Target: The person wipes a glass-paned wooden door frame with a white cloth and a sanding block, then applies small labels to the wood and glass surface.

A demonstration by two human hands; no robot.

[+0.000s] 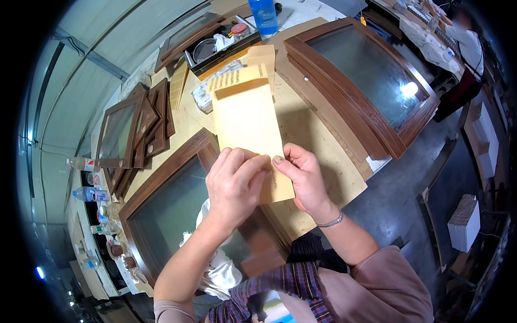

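Observation:
A long yellow paper envelope point(245, 121) is held up over the worktable, its printed flap folded at the far end. My right hand point(305, 180) grips its right edge near the close end, thumb on top. My left hand point(232, 180) is closed at the envelope's near part, its fingertips pinched together close to my right thumb. What lies under the left fingers is hidden. Beneath my hands, a brown wooden frame with a glass pane point(177, 231) lies on the table, with a crumpled white cloth point(221, 272) on its near side.
More glazed brown frames point(371, 81) are stacked at the right; smaller ones point(121, 129) pile up at the left. A tool box point(226, 48) and a blue container point(264, 16) stand at the back. Bottles point(89, 194) line the left. Another person point(466, 48) is at far right.

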